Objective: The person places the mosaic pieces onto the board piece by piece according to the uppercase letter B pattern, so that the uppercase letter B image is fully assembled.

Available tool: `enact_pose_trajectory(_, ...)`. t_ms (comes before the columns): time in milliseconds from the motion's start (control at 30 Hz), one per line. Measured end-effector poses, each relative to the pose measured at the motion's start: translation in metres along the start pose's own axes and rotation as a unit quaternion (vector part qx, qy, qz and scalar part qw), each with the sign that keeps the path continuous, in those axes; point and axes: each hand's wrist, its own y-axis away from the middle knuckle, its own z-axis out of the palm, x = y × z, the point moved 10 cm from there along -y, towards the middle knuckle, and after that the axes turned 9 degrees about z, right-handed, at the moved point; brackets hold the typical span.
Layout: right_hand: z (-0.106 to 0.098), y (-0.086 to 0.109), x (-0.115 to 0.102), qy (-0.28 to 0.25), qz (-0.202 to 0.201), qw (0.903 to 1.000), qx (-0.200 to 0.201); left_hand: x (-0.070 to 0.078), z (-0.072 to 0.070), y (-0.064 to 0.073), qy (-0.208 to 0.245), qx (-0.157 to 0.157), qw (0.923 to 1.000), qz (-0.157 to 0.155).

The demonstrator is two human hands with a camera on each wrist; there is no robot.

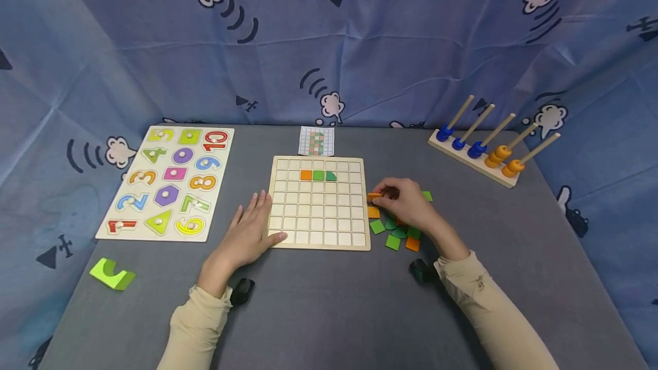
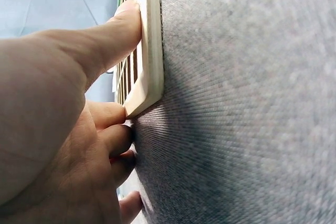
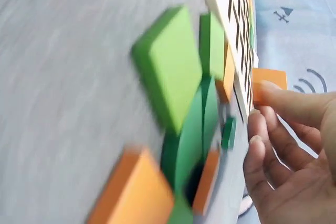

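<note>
A wooden grid board lies in the middle of the table, with an orange square, a green square and a dark green rounded piece side by side in an upper row. My left hand rests along the board's left edge, fingers extended, its thumb on the front rim. Just off the board's right edge, my right hand pinches an orange square tile between thumb and fingers. Below that hand is a loose pile of orange and green tiles, partly hidden by it. A printed pattern card lies behind the board.
A number and shape puzzle board lies at the left. In front of it sits a lime green arched block. At the back right stands a peg stand with blue and orange beads. A patterned cloth hangs behind the table.
</note>
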Motion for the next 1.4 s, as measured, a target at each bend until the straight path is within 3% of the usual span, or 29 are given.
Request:
enact_pose_trajectory(400,0.033,-0.033,-0.029,-0.061,-0.01,0.9977,0.028,0.001,0.0,0.001,0.006,0.001,1.0,-0.002)
enact_pose_trajectory(633,0.036,-0.046,-0.037,-0.107,0.016,0.9931,0.046,0.002,0.0,0.001,0.008,-0.002,1.0,-0.002)
enact_pose_trajectory(900,0.049,-0.049,-0.045,-0.081,0.034,0.996,0.013,0.0,0.0,0.0,0.009,-0.002,1.0,-0.002)
enact_pose_trajectory(1400,0.054,-0.05,-0.051,-0.044,0.006,0.9981,0.042,0.002,-0.001,0.001,0.007,0.001,1.0,-0.002)
